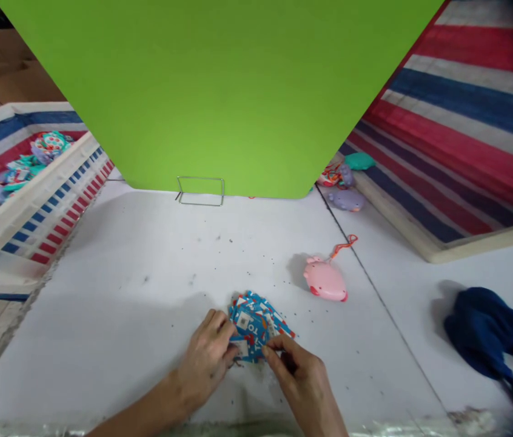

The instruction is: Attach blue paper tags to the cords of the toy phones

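Note:
A loose pile of blue printed cards (261, 318) with white and red markings lies on the white table near its front edge. From the left, my left hand (210, 352) has its thumb and curled fingers closed on the edge of a top card. My right hand (299, 373) is at the lower right of the pile, its thumb and forefinger pinched at the edge of a card. Beyond the pile, to the right, sits a pink animal-shaped toy (326, 279) with a red cord loop (344, 244), apart from both hands.
A green board (224, 91) with a wire stand (201, 191) rises at the back. Colourful toys fill a white basket (51, 200) at left. Purple (346, 200) and teal (359, 161) toys lie beside a striped bin (456, 164). Dark blue cloth (488, 334) lies right.

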Available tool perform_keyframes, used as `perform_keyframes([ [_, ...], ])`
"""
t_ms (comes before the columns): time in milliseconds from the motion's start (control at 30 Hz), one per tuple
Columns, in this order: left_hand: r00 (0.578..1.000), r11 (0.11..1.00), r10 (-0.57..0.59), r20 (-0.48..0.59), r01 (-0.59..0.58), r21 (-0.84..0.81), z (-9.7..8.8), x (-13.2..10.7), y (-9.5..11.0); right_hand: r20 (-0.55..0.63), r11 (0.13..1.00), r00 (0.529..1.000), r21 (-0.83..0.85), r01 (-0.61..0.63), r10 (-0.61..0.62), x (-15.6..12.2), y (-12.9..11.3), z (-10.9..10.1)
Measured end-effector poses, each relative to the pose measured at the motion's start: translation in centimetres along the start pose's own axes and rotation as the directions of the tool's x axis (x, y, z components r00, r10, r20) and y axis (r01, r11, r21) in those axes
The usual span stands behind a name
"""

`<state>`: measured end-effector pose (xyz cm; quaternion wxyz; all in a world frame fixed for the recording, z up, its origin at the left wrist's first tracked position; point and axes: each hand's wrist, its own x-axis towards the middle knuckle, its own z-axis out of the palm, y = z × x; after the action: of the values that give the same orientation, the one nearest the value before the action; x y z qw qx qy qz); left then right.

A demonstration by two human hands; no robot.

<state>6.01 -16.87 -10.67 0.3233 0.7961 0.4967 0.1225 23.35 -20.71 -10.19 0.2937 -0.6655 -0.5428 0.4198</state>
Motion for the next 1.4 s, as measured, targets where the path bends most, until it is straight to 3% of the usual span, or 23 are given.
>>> perform_keyframes([
  [100, 0.994, 0.977, -0.11, 0.006, 0.11, -0.185, -1.0, 0.3, 0.4, -0.006, 0.996, 1.0, 0.085, -0.029, 0.03, 0.2, -0.4, 0.4],
  [200, 0.97, 0.883, -0.224, 0.094, 0.242, -0.403, -2.4, 0.6, 0.9, 0.018, 0.972, 0.999, 0.228, -0.052, 0.05, 0.4, -1.0, 0.8],
  [267, 0.954, 0.773, -0.243, 0.176, 0.299, -0.559, -3.0, 0.7, 1.4, 0.013, 0.947, 0.998, 0.315, -0.067, 0.066, 0.4, -1.5, 1.1],
  [367, 0.939, 0.602, -0.23, 0.258, 0.345, -0.72, -3.1, 0.8, 2.2, -0.087, 0.939, 0.994, 0.341, -0.029, 0.062, 0.4, -2.1, 1.4],
  [433, 0.946, 0.572, -0.21, 0.249, 0.325, -0.753, -3.0, 0.9, 2.8, -0.157, 0.944, 0.987, 0.329, 0.012, 0.042, 0.3, -2.4, 1.4],
  [767, 0.96, 0.752, -0.264, 0.091, 0.264, -0.604, -3.0, 0.9, 4.3, -0.131, 0.944, 0.991, 0.325, 0.057, -0.015, 0.1, -2.6, 0.4],
  [967, 0.98, 0.836, -0.196, 0.029, 0.183, -0.518, -3.1, 0.7, 5.0, -0.166, 0.943, 0.986, 0.324, 0.076, -0.022, 0.1, -3.1, 0.1],
  [1200, 0.993, 0.979, -0.013, -0.119, -0.012, -0.205, -2.6, 0.4, 5.0, -0.113, 0.951, 0.989, 0.286, 0.121, -0.092, 0.0, -3.0, 0.0],
  [1300, 0.994, 0.961, -0.043, -0.102, 0.013, -0.275, -2.7, 0.2, 5.1, -0.11, 0.924, 0.99, 0.365, 0.118, -0.082, -0.1, -3.1, 0.0],
  [1400, 0.995, 0.891, -0.1, 0.027, 0.101, -0.442, -2.4, 0.1, 5.0, -0.099, 0.883, 0.995, 0.469, 0.028, 0.021, -0.1, -3.2, 0.0],
])
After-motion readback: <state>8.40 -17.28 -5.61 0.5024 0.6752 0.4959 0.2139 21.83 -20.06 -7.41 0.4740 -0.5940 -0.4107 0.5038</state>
